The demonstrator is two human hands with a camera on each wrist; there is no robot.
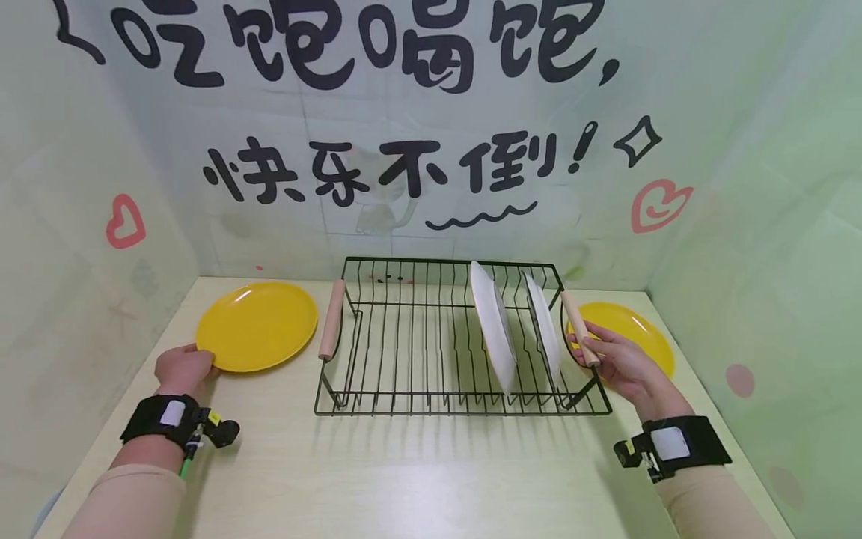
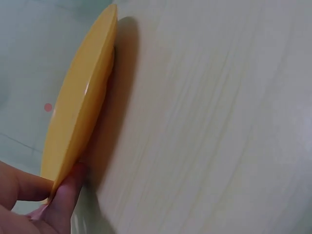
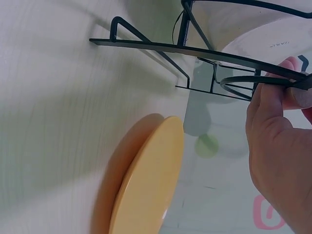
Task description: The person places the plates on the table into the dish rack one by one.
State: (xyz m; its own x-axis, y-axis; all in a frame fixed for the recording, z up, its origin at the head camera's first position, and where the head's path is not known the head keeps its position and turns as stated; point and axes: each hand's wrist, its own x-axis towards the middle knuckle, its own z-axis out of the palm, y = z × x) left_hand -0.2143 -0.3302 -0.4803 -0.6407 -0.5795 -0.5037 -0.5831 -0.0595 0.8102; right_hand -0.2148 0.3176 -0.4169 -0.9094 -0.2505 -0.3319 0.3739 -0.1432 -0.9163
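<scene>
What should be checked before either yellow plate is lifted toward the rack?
1. Left hand pinches the left yellow plate at its near rim: ok.
2. Right hand grips the right yellow plate: not ok, fingers are at the rack handle.
3. Free slots left of the two white plates: ok.
4. White plates upright: ok.
5. Left plate raised off the table: cannot tell.

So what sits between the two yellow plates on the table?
In the head view, the black wire dish rack stands between the left yellow plate and the right yellow plate, with two white plates upright in its right half.
</scene>
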